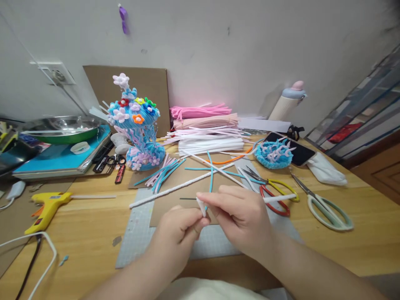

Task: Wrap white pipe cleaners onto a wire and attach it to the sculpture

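My left hand (178,231) and my right hand (239,214) meet above the cardboard, both closed in a pinch. Between their fingertips is a white pipe cleaner (201,207), bent at this end. A white length (280,198) sticks out past the right hand; I cannot tell whether it is the same piece. Behind the fingers, blue pipe cleaners (211,171) cross white ones on the brown cardboard (170,210). One long white twisted stem (168,193) slants across to the left. A thin dark rod (187,198) shows just left of the fingertips.
Red-and-yellow-handled scissors (275,198) and pale green scissors (328,212) lie right. A yellow glue gun (51,208) is left. Behind stand a flowered blue pipe-cleaner model (134,121), bundled pink and white stems (209,143), a blue fuzzy ring (273,156), a phone (300,151) and a bottle (286,104).
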The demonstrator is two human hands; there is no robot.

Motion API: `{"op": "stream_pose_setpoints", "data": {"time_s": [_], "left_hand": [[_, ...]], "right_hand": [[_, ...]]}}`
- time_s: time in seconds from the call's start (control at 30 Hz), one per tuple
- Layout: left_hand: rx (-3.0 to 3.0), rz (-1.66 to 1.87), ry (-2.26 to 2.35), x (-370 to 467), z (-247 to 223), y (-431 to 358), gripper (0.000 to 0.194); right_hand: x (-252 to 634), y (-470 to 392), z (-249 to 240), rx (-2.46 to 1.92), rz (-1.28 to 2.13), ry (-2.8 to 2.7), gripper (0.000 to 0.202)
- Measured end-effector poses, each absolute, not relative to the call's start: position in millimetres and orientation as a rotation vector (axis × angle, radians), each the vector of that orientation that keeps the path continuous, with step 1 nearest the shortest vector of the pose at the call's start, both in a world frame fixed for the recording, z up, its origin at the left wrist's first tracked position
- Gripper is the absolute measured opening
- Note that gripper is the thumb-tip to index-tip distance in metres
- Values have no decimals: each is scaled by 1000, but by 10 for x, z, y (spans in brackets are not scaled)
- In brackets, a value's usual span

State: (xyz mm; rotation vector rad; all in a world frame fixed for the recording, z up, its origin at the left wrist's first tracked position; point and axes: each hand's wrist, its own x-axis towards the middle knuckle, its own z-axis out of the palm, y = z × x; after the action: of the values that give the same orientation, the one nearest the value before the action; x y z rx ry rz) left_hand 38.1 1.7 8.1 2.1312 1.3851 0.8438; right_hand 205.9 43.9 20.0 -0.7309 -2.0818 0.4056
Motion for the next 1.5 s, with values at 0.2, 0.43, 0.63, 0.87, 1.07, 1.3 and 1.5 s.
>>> {"op": "stream_pose_setpoints", "data": {"time_s": [0.2,0.43,0.63,0.87,1.07,1.3,1.5], "left_hand": [[2429,786,1482,347,161,-85,31],[2437,754,1496,363,41,-67,30],[2716,865,1513,277,256,-120,18],[2537,954,1500,-125,453,182,14],[1603,968,1204,237,13,196,33],[2048,962,1371,428,36,-111,31],[2226,861,1468,389,59,-125,29]], "right_hand": [[2037,418,199,-878,526,-2129,34],[2025,431,162,-859,521,-2209,31],[2013,440,157,-900,259,-2229,27],[2051,395,215,-639,294,-2306,31],[2035,383,210,-544,424,-2141,20],[2015,353,168,-727,11,-2201,30],[1976,353,141,-749,9,-2264,35]]}}
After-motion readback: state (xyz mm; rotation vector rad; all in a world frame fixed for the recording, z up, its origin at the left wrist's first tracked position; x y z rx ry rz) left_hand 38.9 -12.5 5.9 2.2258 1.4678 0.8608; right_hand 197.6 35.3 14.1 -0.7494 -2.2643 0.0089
